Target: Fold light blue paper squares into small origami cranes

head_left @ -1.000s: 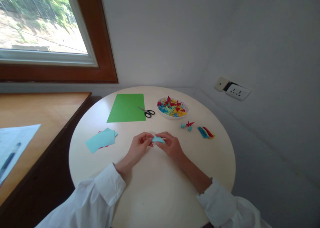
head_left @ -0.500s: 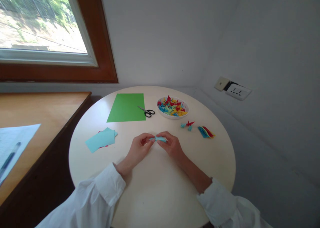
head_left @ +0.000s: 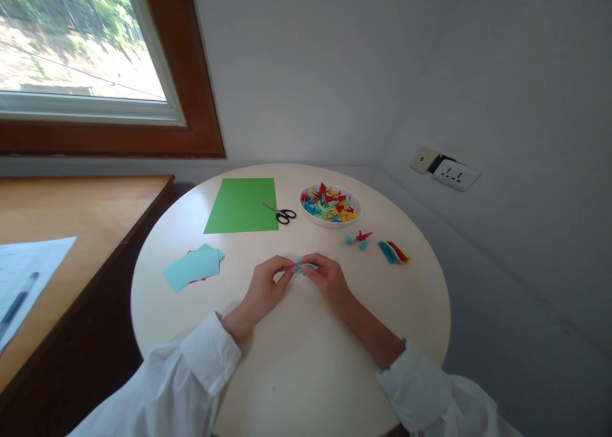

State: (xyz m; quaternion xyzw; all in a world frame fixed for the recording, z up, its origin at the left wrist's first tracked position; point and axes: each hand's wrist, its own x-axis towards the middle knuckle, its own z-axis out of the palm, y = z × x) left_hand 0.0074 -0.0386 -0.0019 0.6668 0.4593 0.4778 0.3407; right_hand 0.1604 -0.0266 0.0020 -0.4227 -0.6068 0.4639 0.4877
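Note:
Between my fingertips, over the middle of the round white table (head_left: 306,360), is a small folded piece of light blue paper (head_left: 300,269). My left hand (head_left: 268,286) pinches its left end with thumb and forefinger. On the other side my right hand (head_left: 329,281) grips it too, and these fingers cover much of the paper. Light blue paper sheets (head_left: 194,268), with red edges showing beneath, lie left of my left hand. Beyond my right hand sit a small red paper crane (head_left: 364,236) and two small light blue folded pieces (head_left: 363,245).
A white bowl (head_left: 329,224) of colourful folded paper cranes stands at the back. Black-handled scissors (head_left: 285,216) rest partly on a green sheet (head_left: 241,204). Several coloured paper strips (head_left: 394,252) lie at the right. A wooden desk (head_left: 95,201) adjoins on the left.
The light blue paper has turned between my fingers, and less of its right part shows. My right thumb and fingers have shifted slightly over it; everything else stays put.

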